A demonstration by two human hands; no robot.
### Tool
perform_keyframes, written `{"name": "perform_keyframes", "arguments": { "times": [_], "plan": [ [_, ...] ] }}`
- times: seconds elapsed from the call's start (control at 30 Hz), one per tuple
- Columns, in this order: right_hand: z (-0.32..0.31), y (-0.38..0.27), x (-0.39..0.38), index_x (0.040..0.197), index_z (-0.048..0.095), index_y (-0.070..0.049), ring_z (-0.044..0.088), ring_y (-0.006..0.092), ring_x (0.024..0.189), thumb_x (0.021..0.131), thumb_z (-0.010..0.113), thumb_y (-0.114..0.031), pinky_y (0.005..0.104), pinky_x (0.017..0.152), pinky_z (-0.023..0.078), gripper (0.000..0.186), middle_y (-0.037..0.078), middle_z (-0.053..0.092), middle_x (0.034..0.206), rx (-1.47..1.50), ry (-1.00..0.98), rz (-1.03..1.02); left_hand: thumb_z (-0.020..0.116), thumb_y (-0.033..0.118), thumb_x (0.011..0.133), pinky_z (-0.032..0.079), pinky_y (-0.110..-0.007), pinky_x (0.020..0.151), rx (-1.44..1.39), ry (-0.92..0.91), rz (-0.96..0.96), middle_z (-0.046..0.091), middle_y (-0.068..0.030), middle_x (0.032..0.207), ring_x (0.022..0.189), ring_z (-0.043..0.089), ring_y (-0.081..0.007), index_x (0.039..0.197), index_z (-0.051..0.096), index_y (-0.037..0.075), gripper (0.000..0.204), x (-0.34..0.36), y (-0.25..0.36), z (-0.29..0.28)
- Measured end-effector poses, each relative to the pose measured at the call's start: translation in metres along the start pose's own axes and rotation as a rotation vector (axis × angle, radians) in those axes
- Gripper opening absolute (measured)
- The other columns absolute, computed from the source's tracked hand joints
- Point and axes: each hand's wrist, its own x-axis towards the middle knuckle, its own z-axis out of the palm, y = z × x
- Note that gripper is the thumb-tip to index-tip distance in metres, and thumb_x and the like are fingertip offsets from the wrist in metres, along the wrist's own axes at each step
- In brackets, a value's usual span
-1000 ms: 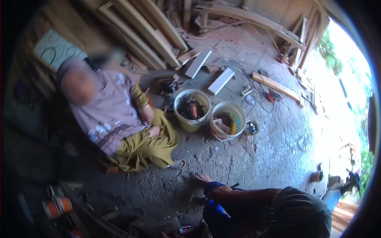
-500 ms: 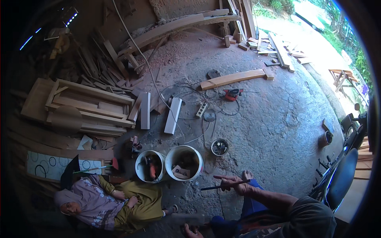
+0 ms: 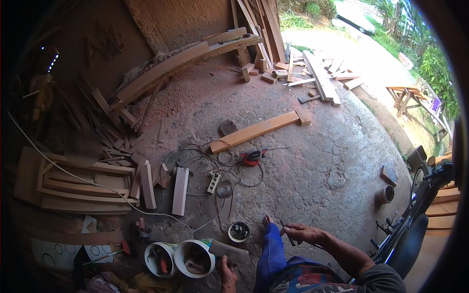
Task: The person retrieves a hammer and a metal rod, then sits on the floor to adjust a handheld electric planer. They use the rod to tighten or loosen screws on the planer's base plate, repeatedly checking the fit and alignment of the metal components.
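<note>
My left hand (image 3: 227, 274) is closed around the lower edge of a flat, greyish rectangular piece (image 3: 230, 253), whose exact kind I cannot make out. The piece is beside the rim of the larger white bucket (image 3: 178, 263), which has dark odds and ends inside. In front of my blue-trousered leg, my right hand (image 3: 302, 233) grips a thin dark rod (image 3: 289, 235). One end of the rod sticks out past the fingers, and part of it is hidden by the hand.
A second white bucket (image 3: 149, 260) holds a red-handled tool. Ahead lie a small tin (image 3: 239, 232), a power strip (image 3: 213, 182), a red power tool (image 3: 251, 157), cables and a long plank (image 3: 259, 131). A motorcycle (image 3: 408, 239) stands right; a person's clothing (image 3: 110, 283) shows lower left.
My view has shifted, so the floor things sit lower and further left. My left hand has raised the flat piece beside the bucket. The rod in my right hand has turned from lying crosswise.
</note>
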Motion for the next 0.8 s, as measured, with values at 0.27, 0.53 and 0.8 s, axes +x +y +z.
{"name": "perform_keyframes", "arguments": {
  "times": [0.27,0.53,0.8],
  "plan": [
    [-0.250,0.091,0.085,0.125,0.057,-0.007,0.061,0.0183,0.078,0.093,0.066,-0.025,0.0367,0.066,0.049,0.038,0.009,0.063,0.086,-0.213,0.601,0.192,0.074,0.034,0.091,0.029,-0.023,0.049,-0.006,-0.013,-0.139,0.057,0.0052,0.086,0.058,0.044,-0.0044,0.097,0.064,0.016,0.021,0.135,-0.024,0.191],
    [-0.461,0.065,0.157,0.160,0.031,-0.013,0.068,0.0426,0.101,0.089,0.048,-0.001,0.0505,0.082,0.054,0.074,0.029,0.067,0.118,-0.748,0.554,0.043,0.074,0.032,0.093,0.048,-0.034,0.081,0.165,0.093,0.115,0.065,-0.0011,0.102,0.093,0.059,-0.0127,0.119,0.065,0.007,0.037,0.208,-0.001,0.336],
    [-0.687,-0.064,0.369,0.153,0.042,-0.010,0.068,0.0363,0.081,0.090,0.061,-0.017,0.0472,0.070,0.056,0.066,0.018,0.070,0.097,-1.011,0.193,0.208,0.073,0.037,0.094,0.053,-0.032,0.063,-0.234,0.545,0.028,0.066,-0.0038,0.105,0.090,0.064,-0.0140,0.126,0.061,0.006,0.046,0.163,-0.021,0.477]
  ]
}}
